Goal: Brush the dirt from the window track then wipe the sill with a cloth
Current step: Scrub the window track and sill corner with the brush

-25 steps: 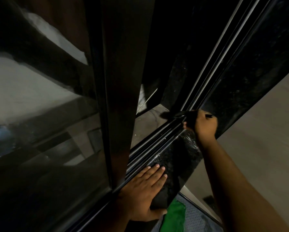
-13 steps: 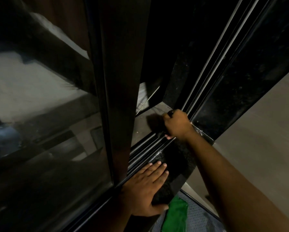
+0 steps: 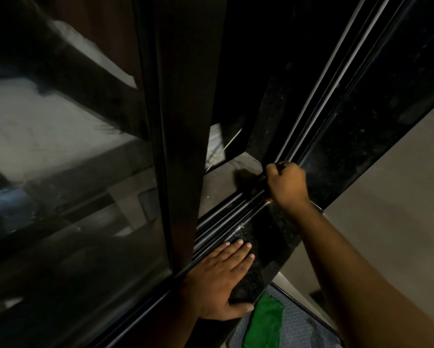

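Observation:
The window track (image 3: 229, 217) runs as dark parallel rails from the lower left up to the corner of the frame. My right hand (image 3: 287, 183) is closed in a fist on a dark brush (image 3: 262, 179), held at the far end of the track near the corner; most of the brush is hidden by the hand. My left hand (image 3: 222, 280) lies flat, fingers spread, on the black speckled sill (image 3: 273, 237) with its thumb over the sill's front edge. A green cloth (image 3: 265, 322) lies below the sill at the bottom of the view.
A dark sliding window frame (image 3: 183, 121) stands upright just left of the hands, with glass (image 3: 72, 197) beside it. The vertical side track (image 3: 319, 89) rises at the right. The green cloth rests on a grey patterned surface (image 3: 301, 330). A pale wall (image 3: 387, 197) is at the right.
My right hand with the brush moved left along the track toward the corner, then drew slightly back. My left hand has stayed flat on the sill.

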`<state>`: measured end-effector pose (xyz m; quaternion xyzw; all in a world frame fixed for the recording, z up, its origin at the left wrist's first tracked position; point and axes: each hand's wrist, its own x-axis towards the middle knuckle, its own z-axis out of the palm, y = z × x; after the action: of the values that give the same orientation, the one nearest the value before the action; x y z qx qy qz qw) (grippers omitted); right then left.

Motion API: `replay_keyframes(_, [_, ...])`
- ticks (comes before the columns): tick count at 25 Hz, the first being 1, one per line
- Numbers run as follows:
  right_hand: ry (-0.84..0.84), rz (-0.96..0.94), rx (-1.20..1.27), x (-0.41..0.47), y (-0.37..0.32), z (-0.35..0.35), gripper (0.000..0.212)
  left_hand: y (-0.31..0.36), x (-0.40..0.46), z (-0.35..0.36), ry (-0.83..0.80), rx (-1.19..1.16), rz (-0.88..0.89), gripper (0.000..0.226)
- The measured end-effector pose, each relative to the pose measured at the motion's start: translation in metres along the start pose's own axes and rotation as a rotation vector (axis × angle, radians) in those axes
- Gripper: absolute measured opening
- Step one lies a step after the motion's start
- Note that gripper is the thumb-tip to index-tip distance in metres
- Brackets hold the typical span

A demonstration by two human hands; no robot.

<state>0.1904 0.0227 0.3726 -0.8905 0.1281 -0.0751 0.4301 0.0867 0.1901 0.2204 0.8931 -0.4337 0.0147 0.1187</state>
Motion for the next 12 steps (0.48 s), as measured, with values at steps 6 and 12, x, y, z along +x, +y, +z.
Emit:
replay_keyframes(6, [-0.075,-0.092,0.23,-0.024,-0.025,0.013,0.042,-0.001,0.0,0.002,0.009,-0.003,-0.001,0.089])
replay_keyframes(12, [-0.087,-0.297,-0.039,-0.038,-0.009,0.051,0.049,0.0,-0.001,0.003,0.008,-0.008,-0.02,0.087])
